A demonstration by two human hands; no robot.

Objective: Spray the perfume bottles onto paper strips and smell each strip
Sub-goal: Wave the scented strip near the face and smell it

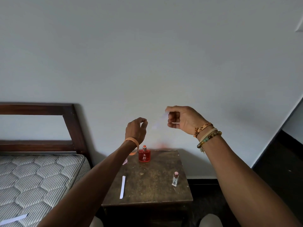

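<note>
Paper strip (158,122) hangs pinched in the right hand (182,120), lower end just beside the curled, empty left hand (136,128).

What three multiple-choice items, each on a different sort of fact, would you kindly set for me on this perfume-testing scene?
1. Where does the red bottle stand?
A. at the near edge of the table
B. at its far edge
C. in the right hand

2. How many paper strips lie on the table?
A. one
B. none
C. three

3. What is the right hand doing?
A. lying flat on the table
B. gripping the red bottle
C. pinching a blurred strip in the air

Answers:
1 B: the bottle stands at the table's back edge.
2 A: a single white strip lies on the table's left part.
3 C: its curled fingers hold the raised strip above the table.
</note>
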